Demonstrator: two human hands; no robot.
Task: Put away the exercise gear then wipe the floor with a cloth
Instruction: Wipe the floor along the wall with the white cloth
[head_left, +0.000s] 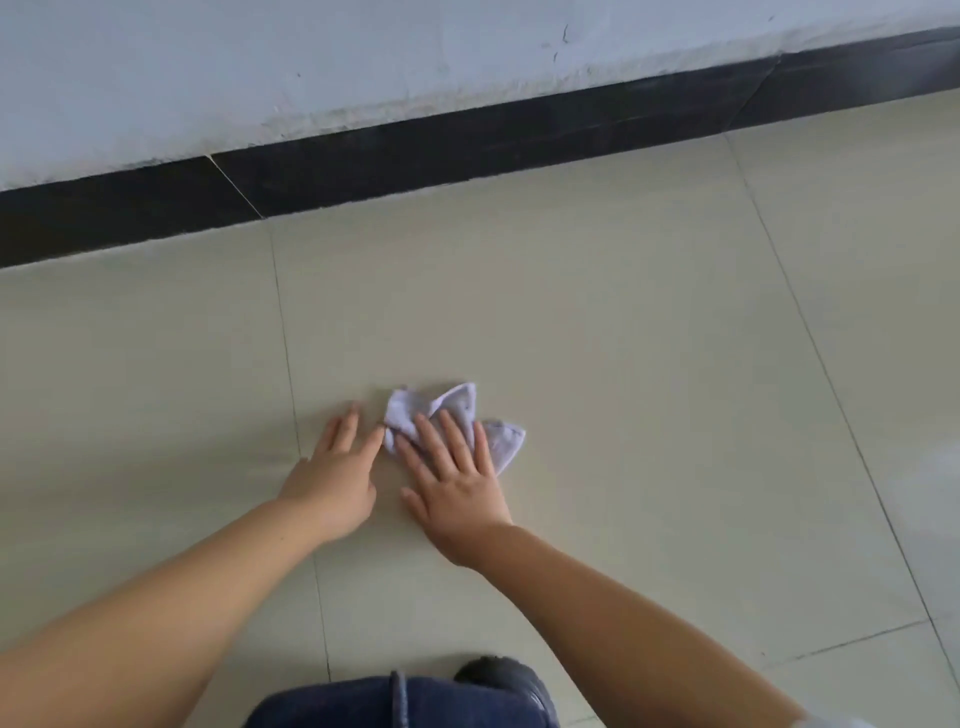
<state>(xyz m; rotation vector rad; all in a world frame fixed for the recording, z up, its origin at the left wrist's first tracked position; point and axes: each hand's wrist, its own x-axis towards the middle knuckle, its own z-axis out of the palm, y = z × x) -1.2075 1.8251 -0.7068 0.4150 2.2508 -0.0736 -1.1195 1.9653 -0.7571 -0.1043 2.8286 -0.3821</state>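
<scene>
Stage of task: wiping, by my judgement; no exercise gear is in view, so its putting away cannot be checked.
Cloth: small pale lilac crumpled fabric cloth (457, 423), lying on the beige tiled floor (597, 322), on the tile just right of a grout line, well apart from the black skirting strip (467, 140) under the white wall (311, 67).
Right hand: right hand (454, 480) rests palm down on the near part of the cloth; its fingers (457, 439) are straight and spread, pressing the fabric flat and gripping nothing.
Left hand: left hand (335, 475) lies beside the cloth on bare tile, fingers extended; the index tip appears to touch the cloth's left edge, though contact is not certain. It holds nothing.
Deciding relation: the cloth extends away from the person, ahead of the right fingertips, and spreads to the right; its long axis runs roughly left to right. The right hand is on it, so that hand is placed to drive any stroke.
Risk, as judged: loose corners project beyond the fingers and may fold under on a forward push.
Other items: dark blue denim knee (400, 704) and black shoe toe (498, 675) at the lower edge.
</scene>
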